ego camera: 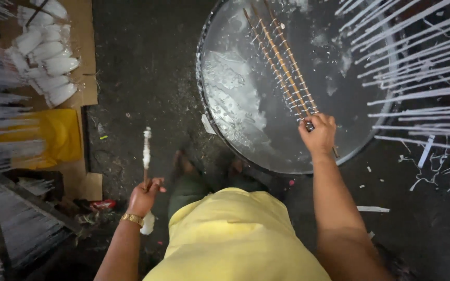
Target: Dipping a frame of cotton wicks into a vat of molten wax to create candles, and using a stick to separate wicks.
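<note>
The left hand is closed around the lower end of a thin stick that points away from the body, its upper part coated in lumpy white wax; a gold bracelet sits on the wrist, and a white lump shows just below it. The right hand is closed on the near ends of a bundle of wooden rods, which slant away to the upper left over a big round metal vat. Short white wicks hang in rows along the rods. The hand hovers above the vat's near right rim.

Between the arms a yellow shirt fills the foreground, and two bare feet stand on the dark floor just before the vat's near rim. The vat holds dark liquid with pale skins of wax floating towards its left side.

Right of the vat, rows of thin white candles jut in from the edge, with white scraps below them. At the far left, a cardboard sheet carries plump white bobbins, and a yellow cloth lies near it.
</note>
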